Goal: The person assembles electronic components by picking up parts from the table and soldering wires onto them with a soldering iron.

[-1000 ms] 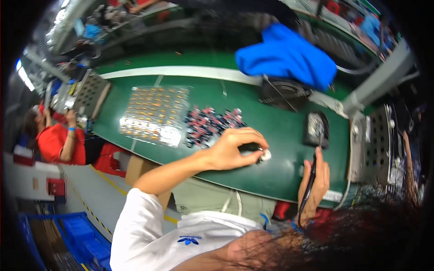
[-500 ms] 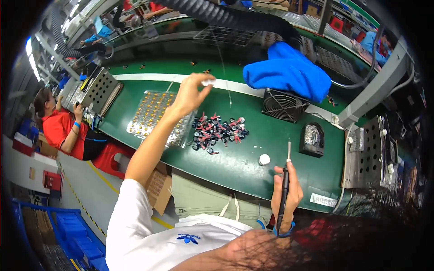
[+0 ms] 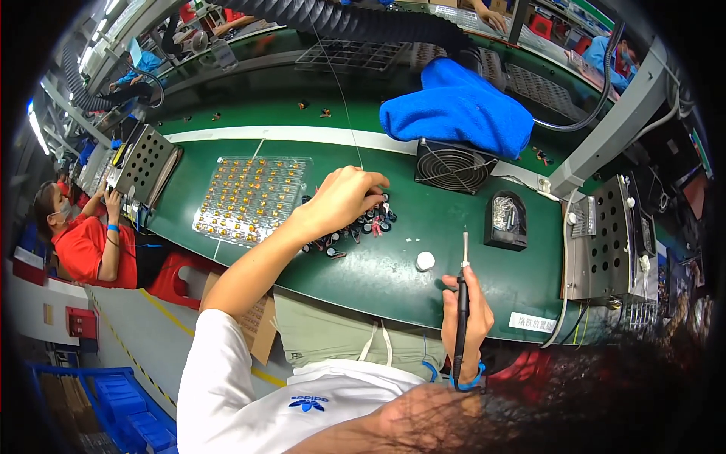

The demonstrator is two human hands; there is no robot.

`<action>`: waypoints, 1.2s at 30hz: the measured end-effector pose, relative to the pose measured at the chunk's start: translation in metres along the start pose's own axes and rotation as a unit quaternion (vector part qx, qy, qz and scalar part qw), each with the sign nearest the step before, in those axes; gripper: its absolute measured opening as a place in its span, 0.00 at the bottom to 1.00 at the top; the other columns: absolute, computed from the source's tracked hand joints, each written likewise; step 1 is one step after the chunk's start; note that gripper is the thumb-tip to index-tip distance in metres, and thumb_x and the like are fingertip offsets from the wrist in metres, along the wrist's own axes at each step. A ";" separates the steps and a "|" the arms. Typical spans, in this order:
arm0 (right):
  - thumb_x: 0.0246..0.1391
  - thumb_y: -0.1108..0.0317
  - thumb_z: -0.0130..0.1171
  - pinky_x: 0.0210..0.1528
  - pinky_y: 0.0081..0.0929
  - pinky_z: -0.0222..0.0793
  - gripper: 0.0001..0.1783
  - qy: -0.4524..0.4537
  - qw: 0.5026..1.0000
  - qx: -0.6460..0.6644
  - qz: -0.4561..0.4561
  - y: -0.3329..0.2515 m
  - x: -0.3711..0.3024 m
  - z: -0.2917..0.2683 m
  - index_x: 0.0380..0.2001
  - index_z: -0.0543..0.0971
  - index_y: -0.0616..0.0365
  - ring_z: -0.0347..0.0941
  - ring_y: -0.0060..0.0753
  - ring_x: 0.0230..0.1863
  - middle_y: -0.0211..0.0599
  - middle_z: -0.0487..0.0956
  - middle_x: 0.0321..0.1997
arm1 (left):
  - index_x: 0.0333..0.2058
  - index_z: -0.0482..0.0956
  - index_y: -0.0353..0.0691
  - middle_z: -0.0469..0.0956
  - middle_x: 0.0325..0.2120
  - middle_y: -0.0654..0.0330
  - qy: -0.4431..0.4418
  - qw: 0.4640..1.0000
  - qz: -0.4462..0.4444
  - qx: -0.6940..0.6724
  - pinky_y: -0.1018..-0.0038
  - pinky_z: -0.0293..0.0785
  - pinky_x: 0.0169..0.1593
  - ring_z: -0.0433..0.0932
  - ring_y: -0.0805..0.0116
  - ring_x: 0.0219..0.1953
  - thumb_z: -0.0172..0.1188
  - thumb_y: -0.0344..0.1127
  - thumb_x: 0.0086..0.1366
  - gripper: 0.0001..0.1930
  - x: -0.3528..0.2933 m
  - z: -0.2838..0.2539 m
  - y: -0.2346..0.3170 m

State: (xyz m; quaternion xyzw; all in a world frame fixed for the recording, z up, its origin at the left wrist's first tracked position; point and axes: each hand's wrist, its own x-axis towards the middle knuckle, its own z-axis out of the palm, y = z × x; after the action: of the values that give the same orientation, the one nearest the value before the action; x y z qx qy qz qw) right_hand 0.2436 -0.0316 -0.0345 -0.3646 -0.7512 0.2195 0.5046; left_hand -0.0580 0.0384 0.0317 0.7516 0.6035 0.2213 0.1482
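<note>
My left hand [image 3: 344, 200] reaches over a pile of small dark round parts [image 3: 355, 227] on the green bench, fingers curled down onto them; whether it grips one I cannot tell. My right hand [image 3: 465, 321] holds a soldering iron [image 3: 462, 291] upright near the bench's front edge, tip pointing away. A small white round piece [image 3: 425, 261] lies on the mat just left of the iron tip. A clear tray of several orange-gold parts [image 3: 249, 198] sits to the left of the pile.
A small black fan [image 3: 452, 166] stands behind the pile under a blue cloth [image 3: 457, 106]. A black iron stand [image 3: 507, 219] and a perforated metal box [image 3: 605, 238] sit at right. Another person in red [image 3: 83, 242] works at far left.
My left hand has come down from the raised position near the back of the bench onto the pile of dark parts. My right hand keeps the iron almost still.
</note>
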 end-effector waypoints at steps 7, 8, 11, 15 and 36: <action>0.57 0.78 0.68 0.46 0.39 0.81 0.28 0.012 1.000 0.002 -0.014 0.002 0.000 -0.001 0.60 0.73 0.72 0.86 0.51 0.40 0.53 0.87 0.40 | 0.51 0.83 0.30 0.87 0.42 0.52 0.062 0.982 0.008 -0.180 0.69 0.83 0.53 0.87 0.65 0.44 0.63 0.22 0.65 0.15 -0.007 -0.001 0.000; 0.57 0.78 0.68 0.46 0.39 0.81 0.28 0.009 1.000 0.000 -0.013 0.002 0.000 -0.001 0.60 0.73 0.72 0.86 0.52 0.40 0.53 0.87 0.40 | 0.51 0.83 0.30 0.87 0.42 0.52 0.058 0.982 0.010 -0.180 0.69 0.83 0.53 0.87 0.65 0.44 0.63 0.22 0.65 0.15 -0.009 0.000 0.000; 0.56 0.79 0.68 0.46 0.39 0.81 0.29 0.010 1.000 0.000 -0.014 0.001 0.001 -0.002 0.60 0.73 0.72 0.86 0.52 0.40 0.54 0.87 0.40 | 0.51 0.82 0.27 0.87 0.42 0.51 0.066 0.969 0.004 -0.236 0.70 0.85 0.51 0.87 0.65 0.42 0.63 0.21 0.65 0.15 -0.014 0.001 -0.001; 0.54 0.81 0.68 0.45 0.39 0.81 0.30 0.009 1.000 0.013 -0.024 -0.002 0.005 -0.002 0.60 0.73 0.72 0.86 0.51 0.40 0.54 0.86 0.40 | 0.51 0.82 0.27 0.87 0.41 0.52 0.052 0.955 -0.070 -0.284 0.71 0.85 0.51 0.87 0.68 0.44 0.69 0.25 0.65 0.17 -0.025 -0.001 -0.003; 0.68 0.76 0.57 0.37 0.28 0.77 0.13 -0.031 0.998 -0.024 -0.050 0.002 0.004 0.004 0.53 0.72 0.65 0.77 0.32 0.28 0.52 0.87 0.49 | 0.47 0.82 0.26 0.86 0.37 0.56 -0.078 0.917 -0.052 -0.388 0.76 0.81 0.48 0.84 0.74 0.39 0.70 0.25 0.64 0.14 -0.025 0.052 0.046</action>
State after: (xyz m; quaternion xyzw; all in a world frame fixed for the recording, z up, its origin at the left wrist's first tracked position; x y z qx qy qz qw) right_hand 0.2393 -0.0271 -0.0349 -0.3316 -0.7886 0.1874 0.4828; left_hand 0.0027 0.0057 0.0057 0.6176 0.4949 0.3707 0.4861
